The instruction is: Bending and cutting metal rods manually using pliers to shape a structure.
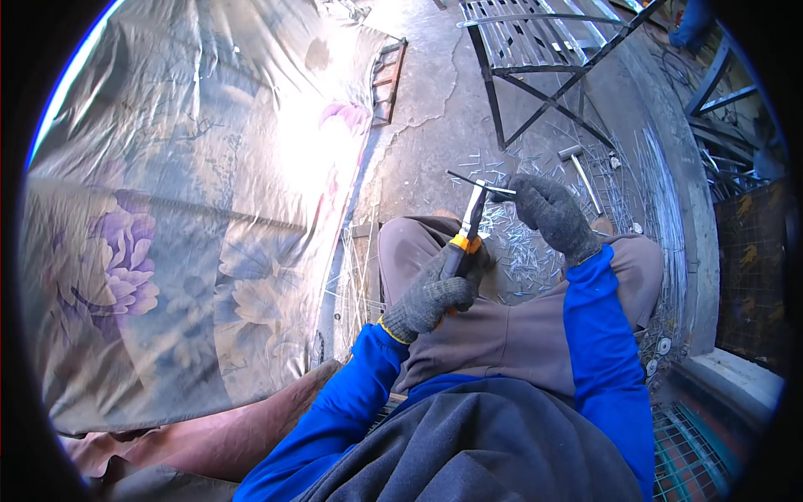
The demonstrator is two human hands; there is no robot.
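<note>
My left hand (428, 301), in a grey knit glove, is closed round the black and orange handles of a pair of pliers (470, 219). The jaws point up and away from me, and they meet thin metal rods (468, 181). My right hand (552, 216), gloved the same way, pinches those rods at their right end. One rod is dark and slants up to the left; a shorter, brighter one crosses by the jaws. Whether the jaws bite on a rod, I cannot tell. Many short cut metal pieces (520, 255) lie scattered on the floor between my knees.
A hammer (583, 177) lies beyond my right knee. Ahead stands a slatted metal frame with crossed legs (548, 102). Long thin rods (665, 201) run along the right-hand ledge, and more rods (360, 272) lie left of my knee. A flowered cloth (180, 251) covers the left side.
</note>
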